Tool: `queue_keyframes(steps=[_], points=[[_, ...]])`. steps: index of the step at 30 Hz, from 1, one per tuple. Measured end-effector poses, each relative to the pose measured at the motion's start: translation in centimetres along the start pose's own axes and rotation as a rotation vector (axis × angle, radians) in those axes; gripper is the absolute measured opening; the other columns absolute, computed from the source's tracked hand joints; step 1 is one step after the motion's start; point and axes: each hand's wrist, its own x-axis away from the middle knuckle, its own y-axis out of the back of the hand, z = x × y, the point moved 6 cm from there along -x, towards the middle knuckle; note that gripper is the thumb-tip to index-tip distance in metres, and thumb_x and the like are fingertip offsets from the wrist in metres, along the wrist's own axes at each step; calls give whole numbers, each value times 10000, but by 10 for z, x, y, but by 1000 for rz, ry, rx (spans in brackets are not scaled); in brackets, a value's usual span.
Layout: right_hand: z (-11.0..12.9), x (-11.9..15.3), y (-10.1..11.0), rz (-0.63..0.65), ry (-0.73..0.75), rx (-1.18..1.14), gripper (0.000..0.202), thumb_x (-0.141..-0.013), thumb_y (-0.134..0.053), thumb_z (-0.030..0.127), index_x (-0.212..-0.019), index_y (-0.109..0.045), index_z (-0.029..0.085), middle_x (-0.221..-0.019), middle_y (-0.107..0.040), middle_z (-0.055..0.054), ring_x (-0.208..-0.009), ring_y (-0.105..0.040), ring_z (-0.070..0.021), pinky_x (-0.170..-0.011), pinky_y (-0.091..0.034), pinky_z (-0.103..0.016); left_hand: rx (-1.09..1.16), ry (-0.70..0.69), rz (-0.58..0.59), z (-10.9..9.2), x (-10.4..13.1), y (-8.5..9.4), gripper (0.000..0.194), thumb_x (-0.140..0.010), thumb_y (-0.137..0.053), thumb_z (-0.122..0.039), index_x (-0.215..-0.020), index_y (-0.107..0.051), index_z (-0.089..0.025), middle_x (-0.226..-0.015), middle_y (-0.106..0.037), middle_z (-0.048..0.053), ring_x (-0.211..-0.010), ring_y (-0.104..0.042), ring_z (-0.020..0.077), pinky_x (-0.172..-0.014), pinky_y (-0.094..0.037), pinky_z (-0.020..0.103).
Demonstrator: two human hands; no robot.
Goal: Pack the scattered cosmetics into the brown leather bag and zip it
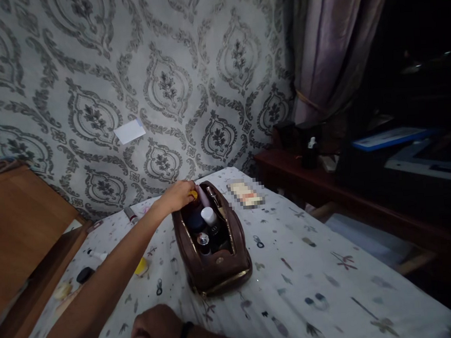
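An open brown zipped bag (238,271) stands on the patterned white cloth (292,246). Inside it are a white-capped bottle (209,216), a silver-topped bottle (203,240), a pinkish item (203,195) and other dark containers. My left hand (180,194) reaches to the bag's far left edge, its fingers closed at a small yellow item (193,195). Near the front edge, my right hand (157,331), with a black band on its wrist, is curled and apart from the bag; whether anything is in it is hidden.
Left of the bag lie a yellow item (141,266), a black lid (85,274), a white tube (97,254) and a grey tube (130,215). A blurred pale packet (246,193) lies at the right. A dark red shelf (287,167) and wooden furniture (24,219) flank the cloth.
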Motion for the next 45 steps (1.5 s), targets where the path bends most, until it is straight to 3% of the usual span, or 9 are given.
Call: queue_keyframes(steps=[4, 9, 17, 25, 32, 36, 41, 45], points=[[-2, -3, -2, -48, 31, 22, 306, -815, -553, 249, -1031, -756, 173, -1027, -781, -86, -1013, -716, -227, -872, -499, -250, -19, -24, 74, -6, 15, 1, 207, -824, -645, -330, -985, -644, -201, -1015, -701, 49, -943, -647, 226, -775, -460, 287], [-2, -2, -3, -72, 67, 41, 295, -821, -545, 236, -1024, -751, 176, -1003, -784, -73, -969, -718, -211, -834, -494, -234, -107, -54, 244, -16, 22, -8, 317, -713, -757, -452, -893, -675, -204, -964, -722, 55, -1007, -625, 271, -868, -435, 339], [2, 4, 3, -60, 68, 34, 280, -835, -551, 226, -1028, -751, 188, -1013, -783, -52, -948, -716, -197, -827, -489, -235, -224, -2, 390, -38, 16, -19, 263, -680, -781, -337, -859, -699, -164, -973, -742, 118, -990, -663, 315, -990, -397, 508], [2, 5, 4, -55, 57, 21, 296, -826, -542, 217, -1038, -747, 192, -1012, -783, -47, -964, -713, -195, -831, -490, -235, -233, 52, 292, -37, 12, -27, 247, -759, -665, -153, -1005, -671, -151, -1088, -713, 154, -1097, -651, 301, -971, -432, 444], [0, 4, 2, -60, 42, 27, 294, -817, -546, 209, -1030, -747, 190, -1008, -784, -49, -967, -713, -197, -831, -493, -235, -192, 48, 278, -32, 14, -21, 352, -738, -730, -253, -1056, -642, -133, -1119, -701, 166, -1078, -651, 328, -942, -450, 417], [1, 3, 2, -62, 49, 25, 286, -826, -540, 215, -1017, -749, 177, -1006, -783, -60, -971, -713, -200, -845, -492, -238, -129, 16, 221, -27, 18, -8, 448, -754, -736, -336, -1155, -602, -186, -1112, -704, 93, -1063, -646, 295, -856, -466, 339], [2, 5, 3, -60, 54, 27, 273, -832, -550, 231, -1015, -747, 179, -1010, -783, -60, -967, -718, -201, -849, -498, -238, 3, -110, 204, -34, 20, -4, 364, -785, -709, -388, -1105, -620, -239, -1008, -714, 14, -974, -649, 231, -756, -452, 276], [2, 5, 4, -68, 66, 24, 264, -833, -557, 228, -1015, -743, 183, -1022, -782, -56, -974, -718, -199, -852, -498, -236, 20, -53, 137, -34, 14, -7, 293, -839, -654, -357, -1107, -624, -241, -1031, -718, 28, -978, -648, 233, -730, -447, 282]])
